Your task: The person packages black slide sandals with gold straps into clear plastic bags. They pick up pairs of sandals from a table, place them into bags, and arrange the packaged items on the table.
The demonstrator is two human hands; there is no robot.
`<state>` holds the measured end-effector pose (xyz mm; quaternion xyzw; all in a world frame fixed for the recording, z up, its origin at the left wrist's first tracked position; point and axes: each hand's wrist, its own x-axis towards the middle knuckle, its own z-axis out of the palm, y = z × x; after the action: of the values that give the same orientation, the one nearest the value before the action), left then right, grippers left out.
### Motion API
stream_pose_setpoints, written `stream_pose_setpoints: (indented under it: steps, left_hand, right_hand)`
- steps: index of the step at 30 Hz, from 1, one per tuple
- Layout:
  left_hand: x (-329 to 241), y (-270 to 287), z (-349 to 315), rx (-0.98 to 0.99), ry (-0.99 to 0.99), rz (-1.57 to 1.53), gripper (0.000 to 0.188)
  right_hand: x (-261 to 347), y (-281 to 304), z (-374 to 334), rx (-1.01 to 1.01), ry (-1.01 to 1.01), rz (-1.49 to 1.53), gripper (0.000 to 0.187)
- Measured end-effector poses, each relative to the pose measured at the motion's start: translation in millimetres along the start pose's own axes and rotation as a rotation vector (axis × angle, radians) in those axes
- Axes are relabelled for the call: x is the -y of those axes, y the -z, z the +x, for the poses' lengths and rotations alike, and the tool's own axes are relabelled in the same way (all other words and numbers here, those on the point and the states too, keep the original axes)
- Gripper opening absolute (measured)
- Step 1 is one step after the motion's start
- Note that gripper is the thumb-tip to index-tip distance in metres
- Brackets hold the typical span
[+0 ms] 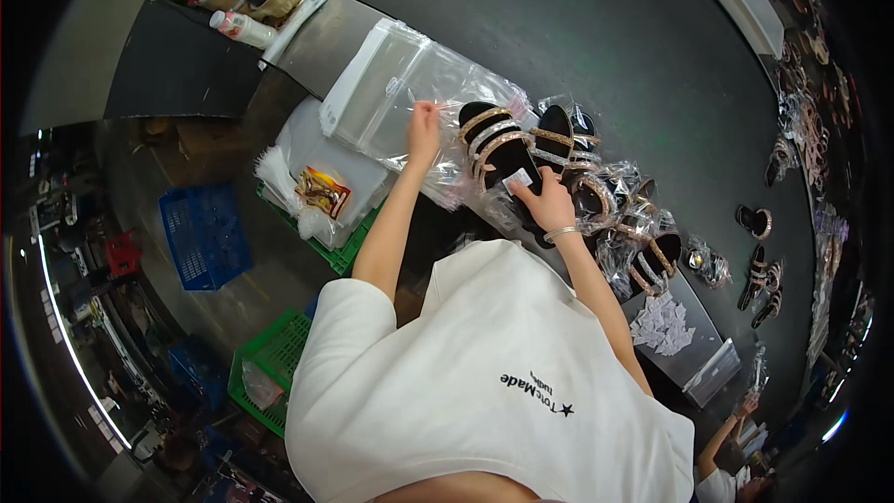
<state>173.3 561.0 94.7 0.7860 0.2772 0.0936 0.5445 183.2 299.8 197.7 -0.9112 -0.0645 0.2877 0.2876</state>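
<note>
My right hand (547, 199) is closed around the heel end of a black sandal (503, 156) with glittery gold and silver straps. A small white label (518, 179) lies on its insole beside my thumb. To the left, the fingers of my left hand (424, 133) are pinched at the edge of a clear plastic bag (449, 121). Beneath that hand is a stack of flat clear bags (377, 98) on the table. Just right of the held sandal, more strapped sandals (554, 135) lie in clear wrapping.
Wrapped sandals (652, 256) run along the dark table (643, 37) to the right, near a pile of white labels (663, 324). Bottles (244, 28) stand at the back left. Blue (207, 235) and green (270, 354) crates are at left. Another person (731, 447) works at lower right.
</note>
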Motion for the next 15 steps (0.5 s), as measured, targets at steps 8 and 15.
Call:
stream_pose_setpoints:
  steps: [8,15]
  left_hand:
    - [-89,61,-9,0.223,-0.438,-0.001,0.012]
    - [-170,37,-39,0.404,-0.844,0.174,0.013]
  right_hand:
    - [1,-1,4,0.276,0.092,0.746,0.042]
    - [13,25,-15,0.158,0.268,0.590,0.045]
